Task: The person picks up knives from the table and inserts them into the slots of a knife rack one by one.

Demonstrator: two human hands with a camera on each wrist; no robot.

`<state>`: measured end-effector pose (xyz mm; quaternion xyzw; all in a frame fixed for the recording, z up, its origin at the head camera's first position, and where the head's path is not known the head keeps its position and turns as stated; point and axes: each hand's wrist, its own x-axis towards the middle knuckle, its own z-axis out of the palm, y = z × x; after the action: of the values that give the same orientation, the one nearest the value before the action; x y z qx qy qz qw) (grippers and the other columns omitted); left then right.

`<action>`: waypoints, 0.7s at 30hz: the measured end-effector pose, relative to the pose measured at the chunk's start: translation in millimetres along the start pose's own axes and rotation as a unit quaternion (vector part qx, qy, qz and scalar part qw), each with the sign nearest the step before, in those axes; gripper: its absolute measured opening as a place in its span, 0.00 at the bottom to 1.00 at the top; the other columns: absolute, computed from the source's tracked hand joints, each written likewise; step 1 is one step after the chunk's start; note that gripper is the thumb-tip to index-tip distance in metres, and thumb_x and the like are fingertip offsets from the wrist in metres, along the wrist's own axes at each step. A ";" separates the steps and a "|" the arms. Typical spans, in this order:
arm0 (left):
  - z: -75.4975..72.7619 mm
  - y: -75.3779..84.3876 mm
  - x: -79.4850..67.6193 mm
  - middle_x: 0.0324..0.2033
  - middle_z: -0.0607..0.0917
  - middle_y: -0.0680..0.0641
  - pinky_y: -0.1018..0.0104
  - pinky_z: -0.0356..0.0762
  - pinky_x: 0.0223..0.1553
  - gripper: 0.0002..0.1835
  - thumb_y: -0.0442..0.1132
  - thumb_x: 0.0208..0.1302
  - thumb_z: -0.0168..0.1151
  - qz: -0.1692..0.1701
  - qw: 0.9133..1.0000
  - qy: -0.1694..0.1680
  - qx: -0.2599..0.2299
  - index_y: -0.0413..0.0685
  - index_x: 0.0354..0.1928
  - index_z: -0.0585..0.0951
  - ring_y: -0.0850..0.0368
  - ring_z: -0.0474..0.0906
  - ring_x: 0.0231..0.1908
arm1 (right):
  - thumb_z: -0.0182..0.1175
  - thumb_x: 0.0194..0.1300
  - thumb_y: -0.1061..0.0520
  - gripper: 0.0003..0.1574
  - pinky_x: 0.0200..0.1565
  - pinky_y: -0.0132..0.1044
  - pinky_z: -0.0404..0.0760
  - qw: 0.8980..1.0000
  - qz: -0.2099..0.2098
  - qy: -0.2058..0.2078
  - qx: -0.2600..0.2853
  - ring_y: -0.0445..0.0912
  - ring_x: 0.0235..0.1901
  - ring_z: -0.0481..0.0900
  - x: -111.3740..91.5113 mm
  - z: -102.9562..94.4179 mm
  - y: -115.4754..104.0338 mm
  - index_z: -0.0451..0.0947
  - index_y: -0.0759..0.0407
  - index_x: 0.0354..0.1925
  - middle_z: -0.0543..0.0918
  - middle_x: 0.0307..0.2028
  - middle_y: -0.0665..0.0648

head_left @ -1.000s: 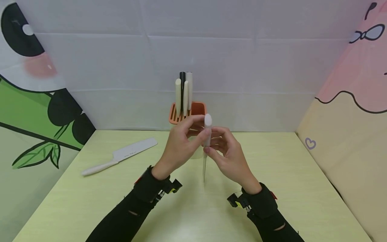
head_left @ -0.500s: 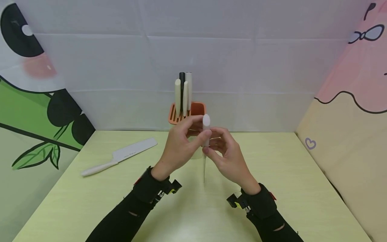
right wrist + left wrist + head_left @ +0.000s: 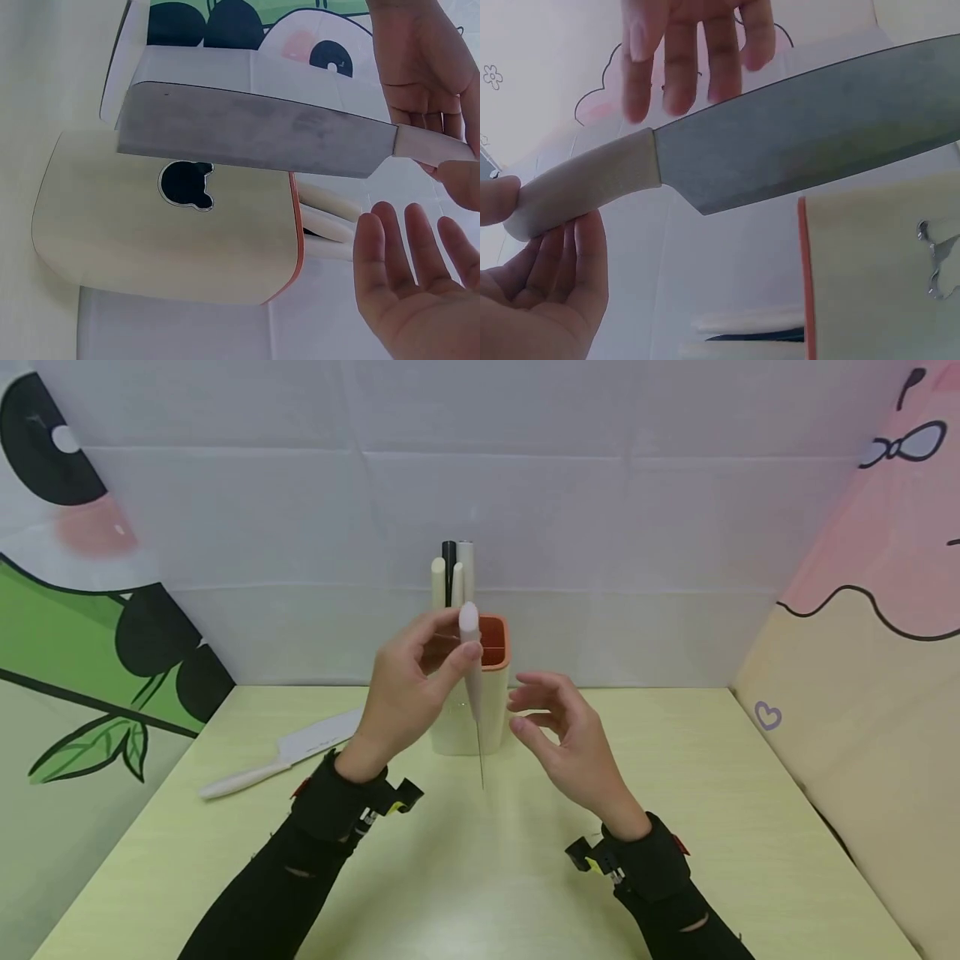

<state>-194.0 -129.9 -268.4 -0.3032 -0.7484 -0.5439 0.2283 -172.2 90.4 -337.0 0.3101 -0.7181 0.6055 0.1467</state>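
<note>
From the head, at eight o'clock of the held knife, a white-handled cleaver (image 3: pixel 300 744) lies flat on the pale table (image 3: pixel 675 777), its blade's far end hidden behind the left hand (image 3: pixel 401 689). That hand pinches the handle of a broad-bladed kitchen knife (image 3: pixel 474 689) between thumb and fingers, raised off the table, blade pointing to six o'clock. The head camera catches this blade edge-on as a thin line; both wrist cameras show its wide grey side. Behind it stands a cream knife holder (image 3: pixel 494 710) with an orange rim, its slotted part blocked from the head by left hand and knife; four handles (image 3: pixel 466 568), one black, rise toward twelve. The right wrist view shows a dark bear-head shape (image 3: pixel 182 184) whole on the holder's wall; the left wrist view crops it. At four o'clock, the right hand (image 3: pixel 566 743) holds nothing, fingers loosely curved, apart from the knife.
</note>
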 end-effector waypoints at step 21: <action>-65.9 42.2 84.0 0.51 0.87 0.46 0.67 0.82 0.56 0.18 0.42 0.79 0.62 0.003 0.996 0.034 0.085 0.45 0.66 0.82 0.57 0.84 0.47 | 0.64 0.72 0.72 0.29 0.56 0.32 0.85 1.000 0.005 0.003 -0.002 0.56 0.55 0.84 -1.1 -1.7 -0.9 0.71 0.66 0.68 0.83 0.55 0.69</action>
<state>-223.4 -166.0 -163.5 -0.2666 -0.7827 -0.4875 0.2804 -171.1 92.3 -336.5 0.3040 -0.7204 0.6060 0.1463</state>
